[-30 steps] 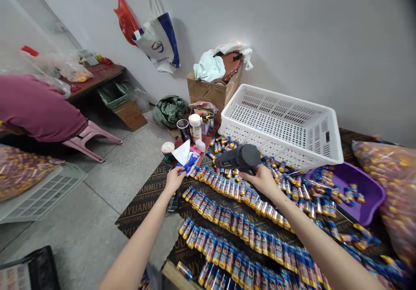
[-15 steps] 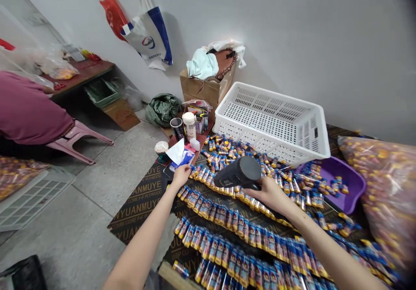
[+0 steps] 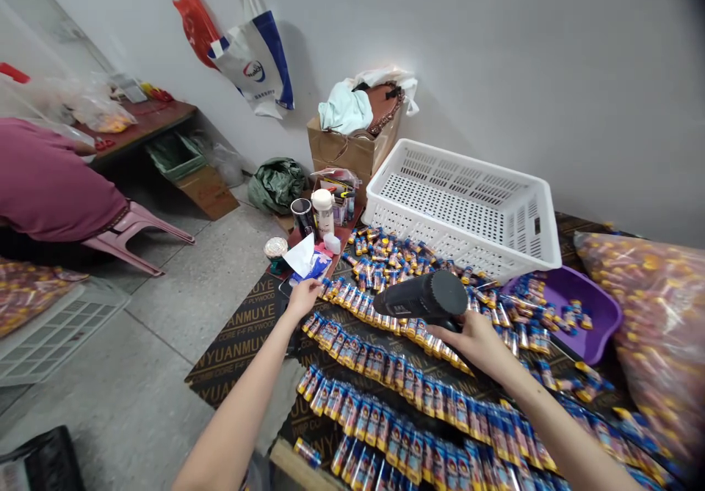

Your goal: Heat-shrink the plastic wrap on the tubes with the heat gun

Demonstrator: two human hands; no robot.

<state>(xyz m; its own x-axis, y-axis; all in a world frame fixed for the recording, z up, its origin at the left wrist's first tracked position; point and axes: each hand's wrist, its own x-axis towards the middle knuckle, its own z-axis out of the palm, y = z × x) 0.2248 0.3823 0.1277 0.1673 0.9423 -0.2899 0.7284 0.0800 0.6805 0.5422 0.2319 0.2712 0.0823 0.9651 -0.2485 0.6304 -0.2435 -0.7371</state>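
My right hand (image 3: 480, 340) is wrapped round the handle of a black hair dryer (image 3: 414, 296). The dryer's barrel hangs over the back row of small blue-and-yellow tubes (image 3: 352, 299), its narrow end pointing left. At the left end of that same row, my left hand (image 3: 306, 297) pinches the end tube between thumb and fingers; the fingertips hide most of it. Nearer to me, more tubes stand side by side in long curved rows (image 3: 380, 362) on a black printed plywood board (image 3: 236, 333). A tissue pack (image 3: 316, 262) lies just behind my left hand.
Loose tubes (image 3: 385, 249) are heaped before a white plastic crate (image 3: 463, 249). At right are a purple basin (image 3: 598, 329) and a large clear bag (image 3: 655, 315). Cups and a bottle (image 3: 324, 216) stand behind the tissues. A person in a maroon top (image 3: 49, 183) sits at far left.
The hair dryer in my right hand has moved to the right along the back row. My left hand stays at the row's left end.
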